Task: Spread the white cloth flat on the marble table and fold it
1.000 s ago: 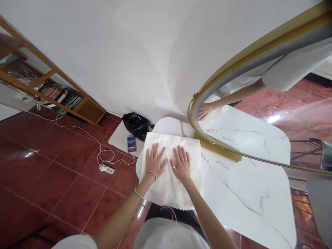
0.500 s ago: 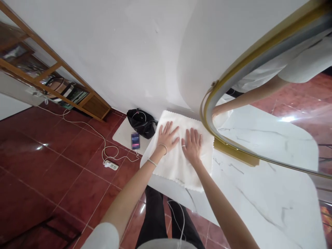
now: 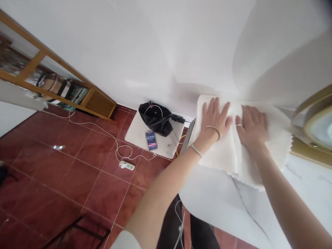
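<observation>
A white cloth [image 3: 218, 155] with scalloped edges lies on the white marbled table [image 3: 215, 193], close against the wall. Flat on its left half rests my left hand [image 3: 215, 116], fingers spread, with bracelets at the wrist. My right hand [image 3: 252, 128] presses on the right half, a ring on one finger; its fingers are stretched out and a little blurred. Between the two hands the cloth shows a raised fold running toward me. Neither hand grips anything.
Right of the cloth stands a gold-framed round mirror [image 3: 316, 121]. On the floor at left are a black bag [image 3: 158, 119] and a phone [image 3: 151, 140] on a pale mat [image 3: 166, 147], plus a power strip [image 3: 127, 166] with cables. A wooden cabinet [image 3: 101, 103] stands farther left.
The view has swung left and come closer, so the cloth and hands appear farther right. A fold has risen in the cloth between my hands. Both hands stay on it.
</observation>
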`<state>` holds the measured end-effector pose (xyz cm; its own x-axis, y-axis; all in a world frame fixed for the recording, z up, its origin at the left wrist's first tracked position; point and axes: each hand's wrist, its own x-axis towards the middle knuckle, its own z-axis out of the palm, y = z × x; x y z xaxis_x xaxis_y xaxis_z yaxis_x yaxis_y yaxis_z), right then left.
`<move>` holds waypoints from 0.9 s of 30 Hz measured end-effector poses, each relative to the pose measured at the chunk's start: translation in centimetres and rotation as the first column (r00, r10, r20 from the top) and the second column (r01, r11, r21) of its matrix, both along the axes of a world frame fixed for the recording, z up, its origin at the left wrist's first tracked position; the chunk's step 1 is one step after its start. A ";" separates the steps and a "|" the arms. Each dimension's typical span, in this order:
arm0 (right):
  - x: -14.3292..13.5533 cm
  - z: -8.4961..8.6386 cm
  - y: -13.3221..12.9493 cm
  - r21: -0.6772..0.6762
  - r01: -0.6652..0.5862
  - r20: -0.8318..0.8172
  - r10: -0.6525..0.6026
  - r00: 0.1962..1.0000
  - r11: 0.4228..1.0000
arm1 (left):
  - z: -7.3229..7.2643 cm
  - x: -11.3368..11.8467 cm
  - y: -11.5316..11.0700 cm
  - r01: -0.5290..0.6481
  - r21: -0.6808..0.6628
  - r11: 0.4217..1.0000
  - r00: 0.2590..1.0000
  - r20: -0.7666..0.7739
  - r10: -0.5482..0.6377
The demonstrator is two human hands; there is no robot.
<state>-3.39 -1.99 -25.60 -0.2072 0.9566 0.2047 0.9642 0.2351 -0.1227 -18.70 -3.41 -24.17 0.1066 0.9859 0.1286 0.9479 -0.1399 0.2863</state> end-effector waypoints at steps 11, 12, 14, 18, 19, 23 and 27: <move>0.7 1.2 -12.2 -0.027 -0.039 -0.067 0.037 0.997 0.999 | 2.2 -5.8 -15.5 0.253 -0.076 0.964 0.967 0.024 -0.252; 0.6 1.3 -14.0 -0.038 -0.021 -0.076 0.018 0.997 0.999 | 2.4 -5.8 -16.7 0.259 -0.094 0.961 0.966 0.024 -0.258; 0.3 1.7 -17.2 -0.069 0.030 -0.086 -0.036 0.996 0.997 | 2.8 -5.5 -18.8 0.275 -0.122 0.954 0.961 0.021 -0.275; 0.0 2.1 -20.9 -0.086 0.126 -0.100 -0.135 0.986 0.988 | 3.2 -4.8 -21.5 0.312 -0.130 0.941 0.949 -0.011 -0.316; 0.0 2.1 -21.3 -0.078 0.134 -0.102 -0.142 0.985 0.988 | 3.2 -4.7 -21.8 0.315 -0.127 0.941 0.947 -0.018 -0.319; 0.1 1.9 -20.5 -0.051 0.109 -0.110 -0.114 0.987 0.993 | 2.9 -4.3 -21.4 0.316 -0.104 0.943 0.948 0.002 -0.318; 0.2 1.5 -15.8 -0.018 -0.005 -0.091 0.003 0.996 1.000 | 2.0 -4.3 -17.7 0.264 -0.076 0.961 0.964 0.048 -0.261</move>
<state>-3.16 -17.77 -24.13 -0.1925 0.9596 0.2050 0.9478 0.2360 -0.2145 -22.99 -21.10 -22.19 0.3599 0.9312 0.0579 0.8693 -0.3572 0.3415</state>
